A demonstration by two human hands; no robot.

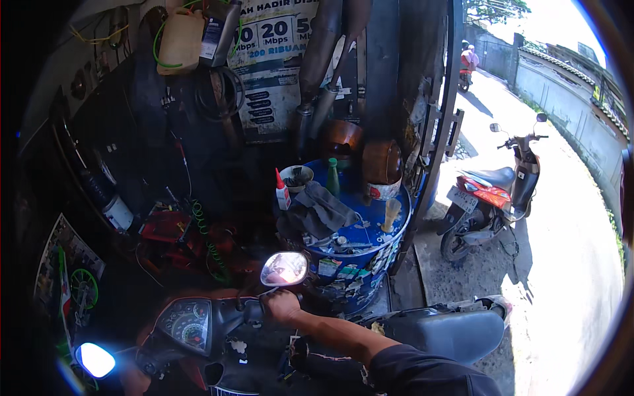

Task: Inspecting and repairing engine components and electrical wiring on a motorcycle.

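Note:
My right hand (282, 305) is closed around the far handlebar grip of a scooter, just below a round-edged mirror (284, 268). My bare forearm and dark sleeve reach to it across the scooter from the lower right. At the dark lower left, part of my left hand (135, 381) shows by the near end of the handlebar; its fingers are too dim to make out. Close to it, the other mirror (96, 360) glares with bright light. Between the hands sits the scooter's instrument cluster (187, 323). The black seat (449, 335) extends to the right.
Behind the scooter stands a blue drum (350, 277) bearing a grey cloth (320, 210), a red-capped bottle (282, 190), a green bottle (333, 177) and rusty cans. A red machine (165, 226) with a green coiled hose is left of it. Outside, another scooter (492, 188) is parked.

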